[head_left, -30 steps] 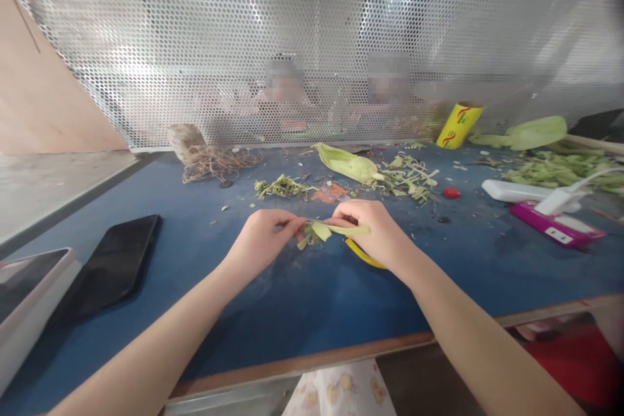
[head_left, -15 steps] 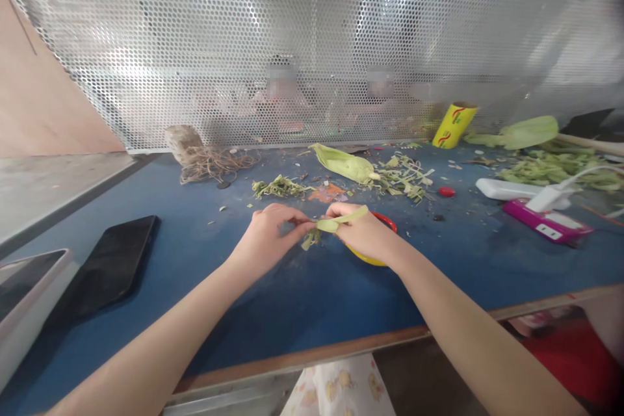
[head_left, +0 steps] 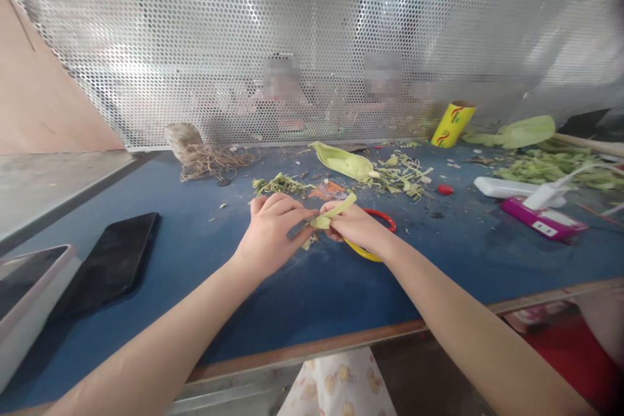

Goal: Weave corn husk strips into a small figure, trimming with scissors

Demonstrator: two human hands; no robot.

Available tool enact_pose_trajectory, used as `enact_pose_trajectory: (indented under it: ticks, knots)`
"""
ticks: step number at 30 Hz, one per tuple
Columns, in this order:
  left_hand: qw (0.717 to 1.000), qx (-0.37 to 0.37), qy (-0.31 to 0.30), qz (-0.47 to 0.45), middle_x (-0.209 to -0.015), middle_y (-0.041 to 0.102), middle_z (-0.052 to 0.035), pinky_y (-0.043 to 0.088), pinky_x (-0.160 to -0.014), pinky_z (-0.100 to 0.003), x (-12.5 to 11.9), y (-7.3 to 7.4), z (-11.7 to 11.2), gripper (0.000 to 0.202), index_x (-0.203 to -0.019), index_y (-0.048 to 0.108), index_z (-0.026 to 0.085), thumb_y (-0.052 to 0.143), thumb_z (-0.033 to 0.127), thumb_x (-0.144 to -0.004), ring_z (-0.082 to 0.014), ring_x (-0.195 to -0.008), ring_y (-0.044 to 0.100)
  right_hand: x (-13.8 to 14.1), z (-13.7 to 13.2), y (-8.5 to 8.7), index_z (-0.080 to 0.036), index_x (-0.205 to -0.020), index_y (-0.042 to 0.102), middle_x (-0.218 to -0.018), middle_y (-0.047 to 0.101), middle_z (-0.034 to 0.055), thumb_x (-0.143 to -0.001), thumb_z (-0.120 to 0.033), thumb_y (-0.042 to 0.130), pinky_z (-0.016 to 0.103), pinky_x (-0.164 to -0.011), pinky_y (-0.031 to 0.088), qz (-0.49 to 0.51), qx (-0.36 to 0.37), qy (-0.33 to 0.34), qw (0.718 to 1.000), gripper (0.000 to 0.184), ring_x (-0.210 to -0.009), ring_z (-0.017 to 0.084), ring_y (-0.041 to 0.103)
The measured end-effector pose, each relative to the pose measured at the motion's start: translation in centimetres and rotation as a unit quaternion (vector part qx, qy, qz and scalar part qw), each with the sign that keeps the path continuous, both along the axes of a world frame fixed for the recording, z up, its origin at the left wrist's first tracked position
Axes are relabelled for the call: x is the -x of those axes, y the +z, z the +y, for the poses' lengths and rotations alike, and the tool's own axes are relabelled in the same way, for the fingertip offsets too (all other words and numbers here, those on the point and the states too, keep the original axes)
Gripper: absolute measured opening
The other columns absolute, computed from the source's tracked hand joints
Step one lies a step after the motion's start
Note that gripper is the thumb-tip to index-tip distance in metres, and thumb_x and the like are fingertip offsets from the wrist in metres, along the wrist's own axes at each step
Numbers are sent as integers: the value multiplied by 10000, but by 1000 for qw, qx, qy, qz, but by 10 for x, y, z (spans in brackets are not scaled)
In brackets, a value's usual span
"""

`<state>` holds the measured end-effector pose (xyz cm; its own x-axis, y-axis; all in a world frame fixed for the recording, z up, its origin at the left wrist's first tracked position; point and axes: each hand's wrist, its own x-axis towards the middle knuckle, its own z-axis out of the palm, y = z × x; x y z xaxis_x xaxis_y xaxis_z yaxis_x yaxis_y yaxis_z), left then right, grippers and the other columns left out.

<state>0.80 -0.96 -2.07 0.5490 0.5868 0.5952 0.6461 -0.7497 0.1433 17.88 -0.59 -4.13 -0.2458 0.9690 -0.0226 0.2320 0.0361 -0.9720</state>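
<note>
My left hand point(head_left: 279, 229) pinches one end of a pale green leaf strip point(head_left: 342, 207) between thumb and fingers. My right hand point(head_left: 351, 226) grips the same strip close by, fingertips nearly meeting the left ones, and its free end sticks up over the right fingers. Partly hidden behind the right hand and wrist is a tool with a red and a yellow handle loop point(head_left: 365, 252), like scissors; its blades are out of sight. Small green scraps point(head_left: 310, 242) lie below the fingertips. Beyond the hands are a large green husk point(head_left: 344, 162) and shredded strips point(head_left: 402, 175).
Two phones lie left, one black point(head_left: 110, 263). A stump-like piece with tangled string point(head_left: 209, 162) stands back left. At the right are a yellow roll point(head_left: 453, 125), a purple power strip point(head_left: 543, 218) and more leaves point(head_left: 548, 167). Behind a perforated metal screen point(head_left: 312, 26) sit two people.
Both hands have shifted slightly left and the strip's free end now points more upward. More of the red handle loop shows beside the right hand.
</note>
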Motion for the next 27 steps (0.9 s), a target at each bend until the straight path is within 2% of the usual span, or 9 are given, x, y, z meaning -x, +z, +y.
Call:
enact_pose_trajectory:
  ticks: [4,6,11,15,18,21,24,27]
  knots:
    - [999,-26,-7,-27,-842,670,-25,351,-789,-343,2,-3,4,199,-877,676,241,487,208,-824,-183,-887,536,-1,2,1,-176,-556,423,-479,416,-58,-713,-318,501,199,-441,256,0,-9,20,1000,226,-430,64,354]
    - [999,-17,-13,-48,-837,671,-26,364,-785,-334,2,-4,5,199,-876,676,239,486,209,-826,-183,-888,536,-1,1,4,-176,-569,432,-494,404,-61,-712,-349,516,202,-450,252,0,-8,22,1000,240,-439,62,336]
    - [998,-2,9,-56,-759,674,-15,355,-783,-348,2,-3,5,191,-862,665,239,476,232,-836,-182,-837,564,-1,-4,9,-171,-596,450,-531,419,-51,-693,-258,487,203,-466,255,-14,8,1,1000,135,-458,61,339]
    - [998,15,25,-54,-772,661,-20,351,-793,-363,3,-2,7,165,-845,653,235,489,225,-821,-188,-842,563,-2,-5,10,-174,-583,424,-531,412,-51,-709,-254,453,204,-474,267,-23,-11,3,1000,152,-470,65,356]
    - [995,77,-18,-65,-812,650,-37,386,-783,-331,5,-2,10,138,-854,641,207,517,230,-799,-183,-851,555,-3,-3,10,-178,-591,412,-530,408,-55,-720,-260,442,204,-476,279,-13,-26,-4,1000,156,-468,65,362]
    - [981,181,-58,-50,-824,650,-27,415,-753,-283,6,1,12,149,-839,637,191,563,296,-763,-166,-808,566,-5,-3,11,-179,-585,410,-514,412,-56,-722,-255,448,205,-471,283,-1,-32,3,999,161,-459,67,373]
    - [958,283,-31,-41,-812,653,-10,427,-713,-268,6,8,10,216,-856,643,190,588,353,-725,-157,-755,572,-4,-4,12,-176,-580,430,-524,441,-47,-713,-216,456,208,-477,305,3,-31,16,999,142,-467,71,398]
    - [920,384,-29,-67,-789,658,-21,446,-671,-269,9,16,6,283,-919,636,171,596,353,-706,-152,-705,578,-4,-5,11,-174,-592,442,-539,452,-46,-711,-194,461,209,-485,320,22,-27,19,999,123,-472,69,405]
